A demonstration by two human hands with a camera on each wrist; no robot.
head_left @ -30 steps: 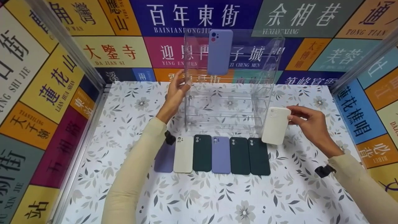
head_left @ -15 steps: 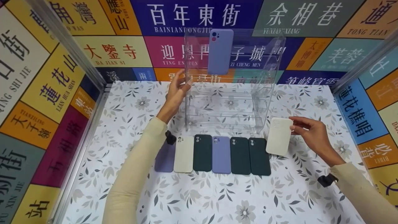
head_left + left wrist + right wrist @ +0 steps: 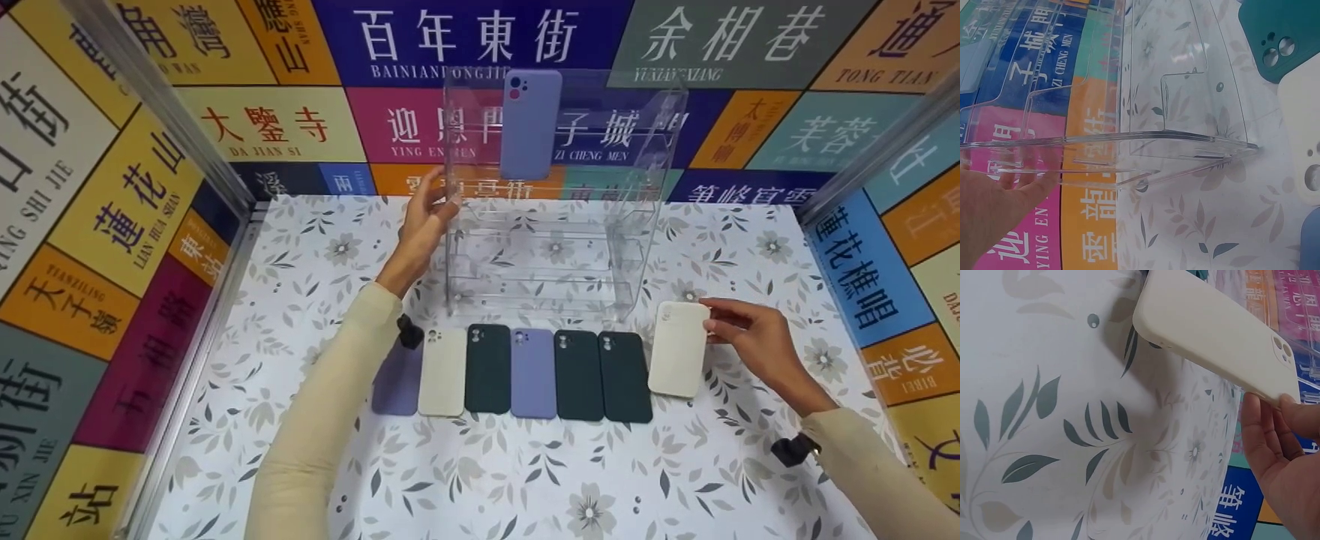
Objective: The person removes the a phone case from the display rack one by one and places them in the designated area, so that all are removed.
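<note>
On the table's far side stands a clear plastic tiered display rack (image 3: 540, 289), with a lilac phone case (image 3: 530, 124) upright in its top tier. My left hand (image 3: 425, 225) holds the rack's left side; in the left wrist view its fingers show partly through the clear plastic. To the right of the rack, my right hand (image 3: 757, 337) pinches a cream phone case (image 3: 677, 351) by its upper right edge, thumb against fingers. In the right wrist view this cream case (image 3: 1213, 332) is tilted, its lower end raised off the table.
A row of phone cases lies in front of the rack: lilac (image 3: 397, 382), cream (image 3: 442, 375), dark green (image 3: 488, 369), lilac (image 3: 533, 375), dark green (image 3: 579, 376) and dark green (image 3: 625, 379). My left sleeve partly covers the leftmost. Sign-printed walls (image 3: 270, 124) enclose the floral table (image 3: 480, 480).
My right hand has brought the cream phone case down and toward me, to the right end of the row. The left hand and the rack have not moved.
</note>
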